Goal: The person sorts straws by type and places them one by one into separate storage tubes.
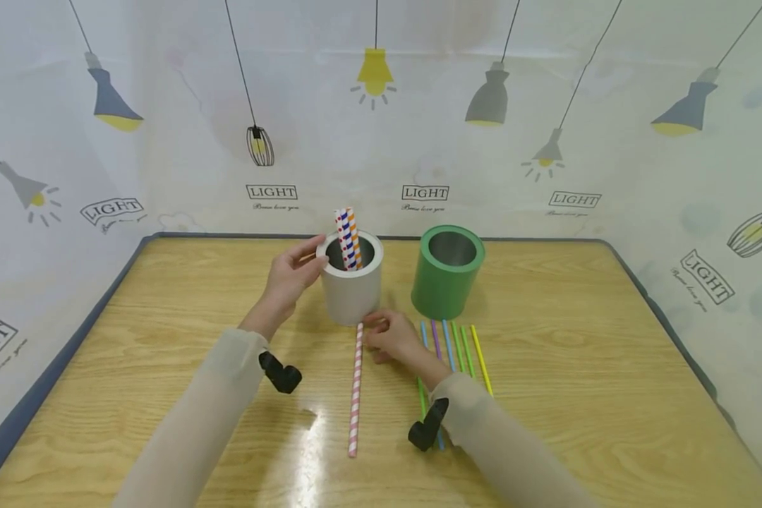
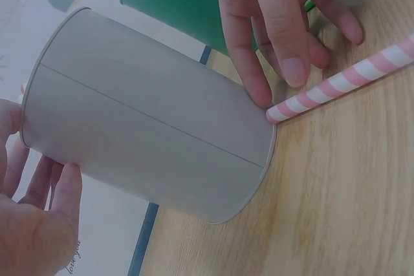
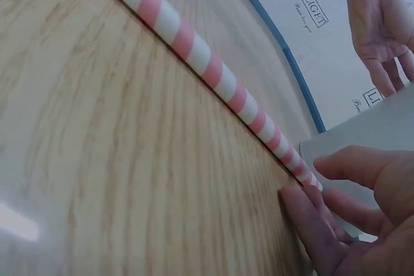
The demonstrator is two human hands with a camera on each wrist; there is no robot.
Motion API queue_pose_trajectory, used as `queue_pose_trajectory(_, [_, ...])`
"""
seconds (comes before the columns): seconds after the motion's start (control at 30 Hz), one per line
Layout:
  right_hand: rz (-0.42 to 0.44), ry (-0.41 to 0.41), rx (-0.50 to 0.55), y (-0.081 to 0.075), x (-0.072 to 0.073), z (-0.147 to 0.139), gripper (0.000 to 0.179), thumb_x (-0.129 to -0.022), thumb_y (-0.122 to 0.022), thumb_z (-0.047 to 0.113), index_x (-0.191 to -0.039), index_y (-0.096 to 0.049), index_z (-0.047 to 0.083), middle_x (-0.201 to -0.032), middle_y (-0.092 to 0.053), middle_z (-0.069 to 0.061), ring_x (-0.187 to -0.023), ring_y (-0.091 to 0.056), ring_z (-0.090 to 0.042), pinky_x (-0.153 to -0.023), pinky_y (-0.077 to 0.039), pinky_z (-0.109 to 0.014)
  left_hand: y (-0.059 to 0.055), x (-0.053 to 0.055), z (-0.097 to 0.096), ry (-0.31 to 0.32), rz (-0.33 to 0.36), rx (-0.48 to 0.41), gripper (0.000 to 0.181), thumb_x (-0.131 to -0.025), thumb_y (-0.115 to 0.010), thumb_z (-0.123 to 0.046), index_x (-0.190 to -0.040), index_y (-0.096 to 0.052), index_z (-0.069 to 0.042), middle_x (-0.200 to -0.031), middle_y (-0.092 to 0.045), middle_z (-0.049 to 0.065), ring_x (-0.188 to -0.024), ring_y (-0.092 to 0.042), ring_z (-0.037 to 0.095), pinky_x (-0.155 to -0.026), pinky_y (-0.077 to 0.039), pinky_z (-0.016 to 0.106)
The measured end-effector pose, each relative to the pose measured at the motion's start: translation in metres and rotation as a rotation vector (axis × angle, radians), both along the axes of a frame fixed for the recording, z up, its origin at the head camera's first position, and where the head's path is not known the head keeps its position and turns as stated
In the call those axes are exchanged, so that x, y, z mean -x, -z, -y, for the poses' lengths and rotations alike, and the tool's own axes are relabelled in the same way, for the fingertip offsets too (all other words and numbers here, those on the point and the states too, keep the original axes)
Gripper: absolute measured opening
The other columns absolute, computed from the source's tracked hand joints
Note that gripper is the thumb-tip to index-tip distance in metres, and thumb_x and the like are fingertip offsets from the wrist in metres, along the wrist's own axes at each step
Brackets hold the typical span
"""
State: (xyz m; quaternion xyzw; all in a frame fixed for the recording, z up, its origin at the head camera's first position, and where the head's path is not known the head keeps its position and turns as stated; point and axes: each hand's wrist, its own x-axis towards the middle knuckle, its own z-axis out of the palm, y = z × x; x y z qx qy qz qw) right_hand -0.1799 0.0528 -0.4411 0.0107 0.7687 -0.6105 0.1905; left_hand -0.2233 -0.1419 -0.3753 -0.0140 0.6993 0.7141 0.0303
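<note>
My left hand (image 1: pixel 292 275) holds the light grey cylindrical container (image 1: pixel 353 296) at its rim, fingers against its left side. Several paper straws (image 1: pixel 348 240) with blue, red and orange patterns stand inside it. On the table lies a pink-and-white striped paper straw (image 1: pixel 355 395), its far end right by the container's base. My right hand (image 1: pixel 396 339) is at that end, thumb and fingers spread apart. In the right wrist view the straw (image 3: pixel 213 72) runs up to the fingertips (image 3: pixel 297 198), and the thumb stands off it.
A green cylindrical container (image 1: pixel 444 282) stands to the right of the grey one. Thin coloured sticks (image 1: pixel 479 360), in blue, purple, green and yellow, lie in front of it, partly under my right forearm. Behind the wooden table (image 1: pixel 609 395) rises a lamp-patterned backdrop (image 1: pixel 330 141).
</note>
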Motion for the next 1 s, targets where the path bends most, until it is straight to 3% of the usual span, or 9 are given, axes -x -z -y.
queue_pose_trajectory(0.27, [-0.062, 0.028, -0.12, 0.002, -0.003, 0.008, 0.041, -0.07, -0.075, 0.003, -0.107, -0.058, -0.001, -0.089, -0.053, -0.012, -0.058, -0.057, -0.017, -0.049, -0.055, -0.03, 0.0, 0.002, 0.0, 0.007, 0.0, -0.006, 0.046, -0.089, -0.06, -0.01, -0.133, -0.048, -0.011, -0.135, -0.044, 0.008, -0.12, -0.045, 0.021, -0.093, -0.045, 0.027])
queue_pose_trajectory(0.5, [-0.12, 0.004, -0.239, 0.001, -0.003, 0.013, 0.043, -0.066, -0.079, 0.004, -0.104, -0.058, 0.001, -0.084, -0.052, -0.01, -0.059, -0.054, -0.016, -0.046, -0.054, -0.026, -0.001, 0.002, 0.0, 0.011, -0.002, -0.017, 0.047, -0.089, -0.06, -0.009, -0.134, -0.048, -0.01, -0.136, -0.044, 0.007, -0.12, -0.045, 0.021, -0.093, -0.045, 0.026])
queue_pose_trajectory(0.77, [-0.136, -0.067, -0.246, -0.001, -0.005, 0.013, 0.043, -0.067, -0.075, -0.002, -0.105, -0.055, 0.0, -0.079, -0.053, -0.008, -0.055, -0.054, -0.014, -0.046, -0.054, -0.026, -0.001, 0.001, 0.0, -0.01, 0.009, -0.003, 0.046, -0.088, -0.06, -0.01, -0.133, -0.049, -0.012, -0.135, -0.045, 0.006, -0.119, -0.046, 0.02, -0.093, -0.045, 0.025])
queue_pose_trajectory(1.0, [-0.053, -0.08, -0.194, -0.003, -0.003, 0.01, 0.044, -0.068, -0.069, -0.009, -0.108, -0.054, -0.001, -0.083, -0.056, -0.01, -0.054, -0.057, -0.015, -0.048, -0.055, -0.028, -0.002, -0.001, 0.0, -0.01, 0.011, -0.008, 0.046, -0.088, -0.06, -0.01, -0.133, -0.049, -0.011, -0.135, -0.045, 0.006, -0.119, -0.046, 0.02, -0.092, -0.045, 0.025])
